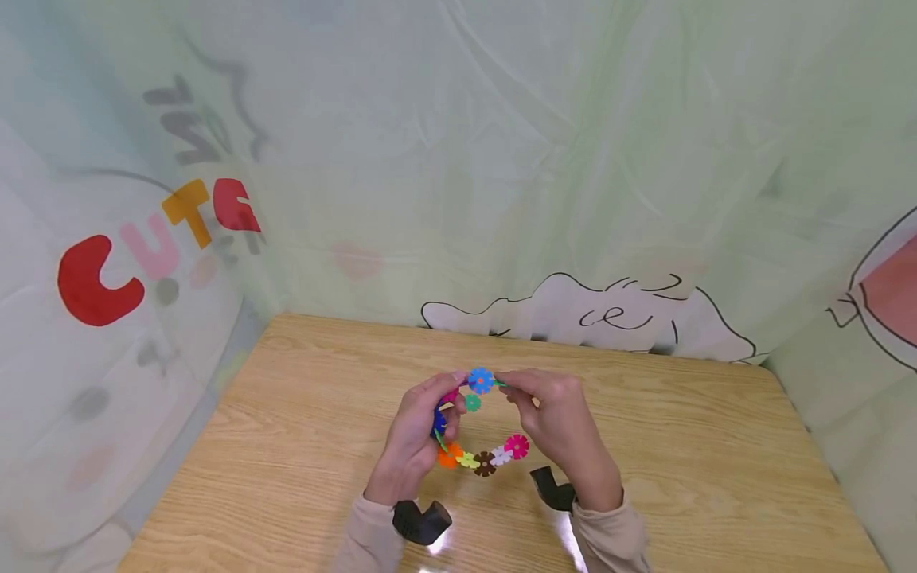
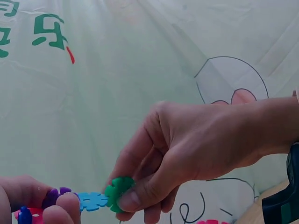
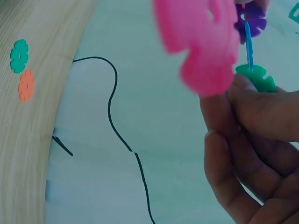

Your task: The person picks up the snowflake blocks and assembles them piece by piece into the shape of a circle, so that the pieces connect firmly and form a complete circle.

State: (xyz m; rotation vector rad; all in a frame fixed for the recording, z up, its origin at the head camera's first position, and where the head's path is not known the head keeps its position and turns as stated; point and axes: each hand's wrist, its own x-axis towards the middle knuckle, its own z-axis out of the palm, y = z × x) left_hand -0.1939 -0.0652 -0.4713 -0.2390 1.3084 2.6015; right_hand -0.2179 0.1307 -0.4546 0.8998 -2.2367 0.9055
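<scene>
At the bottom of the head view, two beige sleeves [image 1: 368, 537] reach up into the frame, with a black wrist piece [image 1: 423, 521] beside the left wrist and another black piece [image 1: 553, 489] beside the right one. Beyond them, just below the middle of the frame, the left hand [image 1: 415, 430] and the right hand [image 1: 562, 422] hold up a curved chain of flower-shaped discs [image 1: 484, 464]. The left hand pinches a purple disc [image 2: 50, 199] between thumb and finger, as the lower left of the left wrist view shows, and the right hand grasps a green disc [image 2: 117, 192] between thumb and forefinger. A light blue disc [image 1: 481, 380] spans the gap between the two hands, meeting the green one at its edge. From the left hand the chain bends down past a dark blue disc [image 1: 439, 422], then through orange, yellow, brown and whitish discs to a pink disc [image 1: 517, 446] at its end, below the right hand and apart from the green one. Under all this lies the wooden tabletop [image 1: 322, 398]. On it, at the upper left of the right wrist view, a teal disc [image 3: 19, 56] and an orange disc [image 3: 26, 85] lie near each other. Farthest off, a pale curtain [image 1: 458, 159] fills the upper frame, bearing colourful letters [image 1: 100, 280] at the left and a black-outlined drawing [image 1: 559, 310] along the table's far edge.
</scene>
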